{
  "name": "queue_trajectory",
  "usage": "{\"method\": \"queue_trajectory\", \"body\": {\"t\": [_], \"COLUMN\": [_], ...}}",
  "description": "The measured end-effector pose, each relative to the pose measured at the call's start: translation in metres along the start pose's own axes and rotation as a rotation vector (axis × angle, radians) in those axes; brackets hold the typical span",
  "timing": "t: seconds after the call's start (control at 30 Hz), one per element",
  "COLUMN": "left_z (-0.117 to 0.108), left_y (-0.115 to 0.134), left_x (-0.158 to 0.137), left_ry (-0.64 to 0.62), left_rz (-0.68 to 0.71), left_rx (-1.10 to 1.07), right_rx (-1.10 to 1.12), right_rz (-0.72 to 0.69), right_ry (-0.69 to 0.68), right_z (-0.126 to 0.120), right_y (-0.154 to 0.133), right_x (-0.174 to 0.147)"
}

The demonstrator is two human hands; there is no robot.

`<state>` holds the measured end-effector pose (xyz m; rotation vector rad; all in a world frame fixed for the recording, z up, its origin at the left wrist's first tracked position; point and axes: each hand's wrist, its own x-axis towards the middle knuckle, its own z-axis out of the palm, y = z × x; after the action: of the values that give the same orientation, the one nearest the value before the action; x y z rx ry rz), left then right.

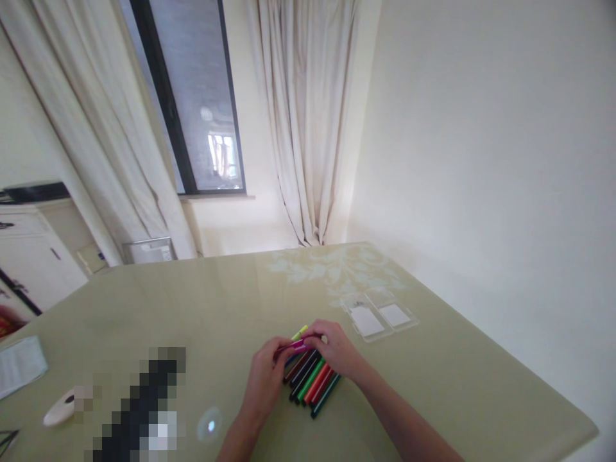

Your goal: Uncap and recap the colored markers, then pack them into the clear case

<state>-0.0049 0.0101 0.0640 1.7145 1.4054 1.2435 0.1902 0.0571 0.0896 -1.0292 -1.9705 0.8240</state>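
A pink marker pen [299,346] is held level between my two hands, just over a row of other markers. My left hand [268,369] pinches its left end, and my right hand [332,346] grips the right end. Beneath them several markers lie side by side on the table, slanting: a dark green marker [325,396], a red marker [317,384], a green marker [309,381] and darker ones. A yellow marker [299,333] sticks out behind my fingers. My right hand hides the upper ends of the row.
An open clear plastic case [374,337] with white cards lies beyond my right hand on the table [216,308]. At the left are a white oval object [60,410], a pale folded cloth or paper [22,366] and a blurred-out dark area. A wall borders the table's right side.
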Motion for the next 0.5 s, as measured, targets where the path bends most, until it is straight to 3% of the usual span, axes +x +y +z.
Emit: {"method": "queue_trajectory", "body": {"t": [0.23, 0.5], "left_z": [0.003, -0.007], "left_y": [-0.002, 0.001], "left_x": [0.002, 0.002], "left_ry": [0.013, 0.016], "left_rz": [-0.009, 0.036], "left_rx": [-0.042, -0.037], "right_rx": [0.011, 0.310], "right_rz": [0.026, 0.111], "right_ry": [0.000, 0.047], "right_z": [-0.006, -0.007], "right_y": [-0.001, 0.005], "right_x": [0.000, -0.004]}}
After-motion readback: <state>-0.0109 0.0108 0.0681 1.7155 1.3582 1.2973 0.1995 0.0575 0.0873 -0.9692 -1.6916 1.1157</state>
